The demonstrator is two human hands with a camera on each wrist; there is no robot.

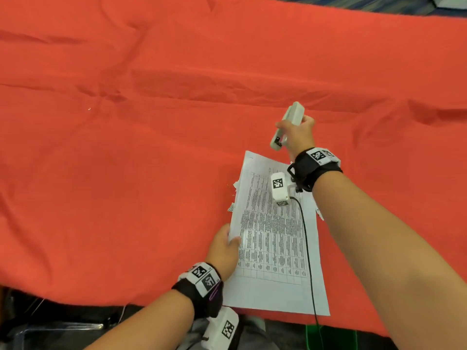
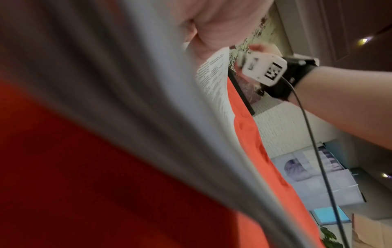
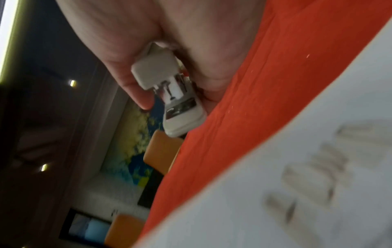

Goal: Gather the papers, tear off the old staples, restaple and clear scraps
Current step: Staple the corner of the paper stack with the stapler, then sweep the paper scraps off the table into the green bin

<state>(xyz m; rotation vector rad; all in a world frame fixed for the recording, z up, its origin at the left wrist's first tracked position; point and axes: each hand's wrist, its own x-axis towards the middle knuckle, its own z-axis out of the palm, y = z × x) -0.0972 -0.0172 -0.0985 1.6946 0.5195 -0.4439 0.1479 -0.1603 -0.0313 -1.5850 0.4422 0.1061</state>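
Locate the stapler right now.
Head view, right of centre: the stapler is gripped in the right hand, above the red cloth, just beyond the papers' far edge.

Table [image 1: 126,147] under creased orange-red cloth [image 1: 177,72] — patterned blue-grey carpet [image 1: 353,3] beyond far edge. Dark ceiling, 2 small lights [image 3: 72,83] lit. Orange chairs [image 3: 162,156] beside table, colourful wall picture [image 3: 135,147] behind. White brick wall [image 2: 282,127] — potted plant [image 2: 327,236] low.

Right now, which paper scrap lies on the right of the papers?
The lone scrap beside the right forearm; the other scraps cluster along the papers' left edge.
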